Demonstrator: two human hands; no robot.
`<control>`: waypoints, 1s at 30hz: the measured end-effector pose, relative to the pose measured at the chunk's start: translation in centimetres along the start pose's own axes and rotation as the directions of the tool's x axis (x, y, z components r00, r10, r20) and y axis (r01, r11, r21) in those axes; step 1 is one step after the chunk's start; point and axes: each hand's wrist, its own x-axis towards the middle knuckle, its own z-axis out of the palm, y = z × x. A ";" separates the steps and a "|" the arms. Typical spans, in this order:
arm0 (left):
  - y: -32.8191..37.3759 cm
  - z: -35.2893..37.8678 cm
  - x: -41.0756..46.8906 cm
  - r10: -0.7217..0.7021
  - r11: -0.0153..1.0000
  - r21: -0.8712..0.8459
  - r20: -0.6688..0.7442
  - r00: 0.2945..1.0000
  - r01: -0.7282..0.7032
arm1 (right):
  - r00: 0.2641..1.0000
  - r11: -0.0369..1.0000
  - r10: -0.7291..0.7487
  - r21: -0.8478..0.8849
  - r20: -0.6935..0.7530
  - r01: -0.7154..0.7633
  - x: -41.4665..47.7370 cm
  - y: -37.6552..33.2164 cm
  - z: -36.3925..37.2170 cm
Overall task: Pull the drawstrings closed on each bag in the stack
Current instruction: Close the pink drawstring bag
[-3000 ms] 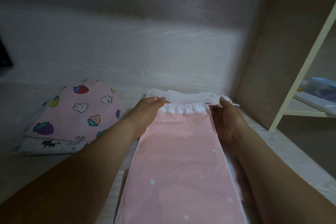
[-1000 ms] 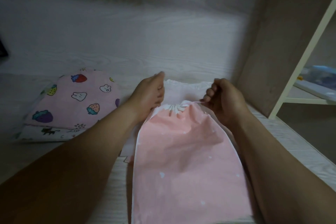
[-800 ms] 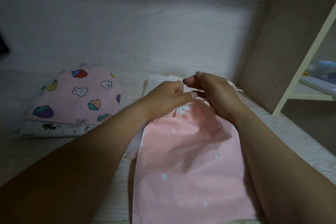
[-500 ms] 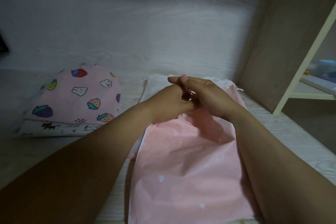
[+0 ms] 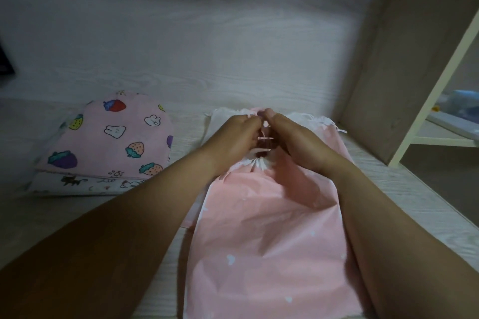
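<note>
A pink drawstring bag with small white hearts lies on top of a stack in front of me, its white neck gathered tight. My left hand and my right hand meet just above that neck, fingers curled, each pinching the thin drawstring between them. Beneath the pink bag, the white tops of other bags stick out at the far end.
A second pile of bags with fruit and bunny prints lies to the left on the pale wood surface. A wooden back wall and a side panel close the space. A cream shelf frame stands at right.
The bag's mouth went from flat and open to gathered shut. Both hands moved from the bag's corners to the middle and now work the string together above the neck.
</note>
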 end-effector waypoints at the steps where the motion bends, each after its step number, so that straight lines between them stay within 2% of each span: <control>1: -0.3 -0.6 0.3 -0.028 0.999 -0.023 -0.047 0.998 0.026 | 1.000 0.999 -0.006 -0.045 0.017 0.007 -0.1 0.1 0.0; 6: -1.4 -2.3 0.7 -0.116 0.991 -0.080 -0.142 0.983 0.106 | 0.999 0.995 0.052 -0.085 -0.013 -0.053 -1.1 0.7 -0.6; 13: -1.5 -1.6 0.8 -0.083 0.993 -0.089 -0.056 0.995 0.078 | 0.993 0.988 0.115 -0.104 0.029 -0.112 -1.3 0.4 -0.3; 16: -1.7 -1.5 1.0 -0.068 0.992 -0.106 -0.057 0.996 0.061 | 0.993 0.994 0.108 -0.008 0.046 -0.108 -1.2 0.3 -0.2; 20: -1.9 -1.9 1.3 -0.092 0.983 -0.172 -0.128 0.987 0.070 | 0.993 0.990 0.118 0.071 0.028 -0.120 -1.3 0.2 -0.3; 22: -2.1 -2.0 1.5 -0.166 0.950 -0.294 -0.191 0.967 0.105 | 0.989 0.979 0.148 0.138 0.001 -0.147 -1.3 0.2 -0.4; 26: -2.1 -2.2 2.0 -0.421 0.758 -0.630 -0.273 0.865 0.170 | 0.978 0.963 0.205 0.189 -0.046 -0.193 -1.1 0.2 -0.5; 30: -2.0 -2.2 2.2 -0.477 0.707 -0.661 -0.182 0.860 0.252 | 0.950 0.937 0.296 0.220 -0.098 -0.269 -0.7 0.2 -0.7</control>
